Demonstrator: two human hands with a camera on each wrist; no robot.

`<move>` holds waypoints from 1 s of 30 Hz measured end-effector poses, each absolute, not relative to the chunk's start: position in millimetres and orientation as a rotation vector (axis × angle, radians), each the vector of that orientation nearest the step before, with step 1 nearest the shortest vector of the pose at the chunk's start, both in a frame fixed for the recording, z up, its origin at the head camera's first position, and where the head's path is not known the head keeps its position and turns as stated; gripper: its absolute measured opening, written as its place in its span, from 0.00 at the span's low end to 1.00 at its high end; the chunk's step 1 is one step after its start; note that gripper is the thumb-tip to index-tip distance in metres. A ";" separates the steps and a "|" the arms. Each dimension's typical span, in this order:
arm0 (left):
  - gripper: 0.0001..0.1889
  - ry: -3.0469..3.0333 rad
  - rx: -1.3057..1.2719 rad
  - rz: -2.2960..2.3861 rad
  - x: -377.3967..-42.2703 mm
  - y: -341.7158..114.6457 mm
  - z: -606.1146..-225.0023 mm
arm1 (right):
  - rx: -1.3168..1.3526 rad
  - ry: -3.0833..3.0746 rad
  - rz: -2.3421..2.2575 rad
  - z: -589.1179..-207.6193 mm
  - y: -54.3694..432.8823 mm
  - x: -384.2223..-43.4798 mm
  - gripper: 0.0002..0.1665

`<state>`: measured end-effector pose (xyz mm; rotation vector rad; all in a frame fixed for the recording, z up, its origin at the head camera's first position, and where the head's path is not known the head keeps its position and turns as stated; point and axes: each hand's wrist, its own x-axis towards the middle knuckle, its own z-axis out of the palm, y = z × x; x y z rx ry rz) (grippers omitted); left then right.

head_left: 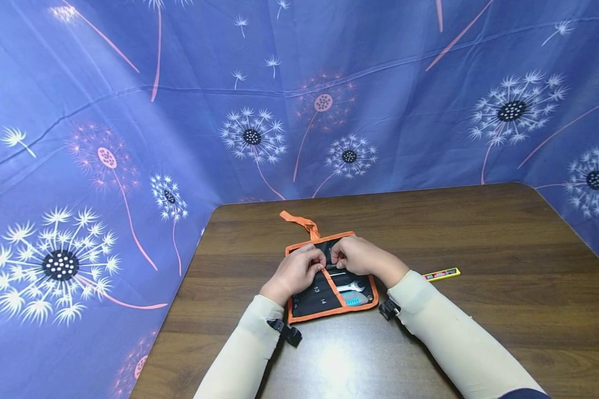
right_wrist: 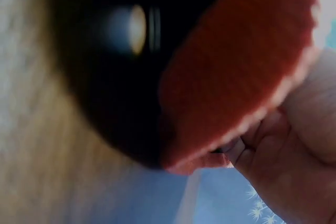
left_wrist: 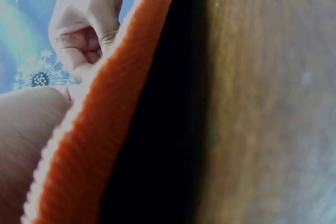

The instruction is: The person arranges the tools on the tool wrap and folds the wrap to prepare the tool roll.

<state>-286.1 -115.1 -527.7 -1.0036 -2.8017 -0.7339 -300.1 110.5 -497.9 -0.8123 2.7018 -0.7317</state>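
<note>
A black tool pouch with orange trim lies unrolled on the table, an orange tie strap trailing from its far edge. My left hand pinches the pocket edge at the top of the orange middle strip. Beside it, my right hand has thumb and fingers curled together at the upper right pocket; its fingertips pinch the pouch fabric, partly hidden. A metal wrench and a teal-and-grey handled tool show in the right pocket. In both wrist views the orange trim covers much of the hands.
On the brown wooden table, a yellow-edged flat strip lies right of the pouch, partly behind the right forearm. A blue dandelion-print cloth hangs behind the table and along its sides.
</note>
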 end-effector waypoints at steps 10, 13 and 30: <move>0.02 -2.846 -1.014 -0.681 -285.4 -116.3 -523.1 | -0.762 2.646 -0.786 -496.1 122.9 -303.5 0.04; 0.01 -2.851 -1.008 -0.671 -285.6 -116.5 -523.0 | -0.750 2.642 -0.782 -495.4 127.6 -303.2 0.04; 0.07 -2.865 -0.932 -0.645 -288.6 -127.1 -516.6 | -0.701 2.644 -0.854 -492.4 157.7 -305.8 0.08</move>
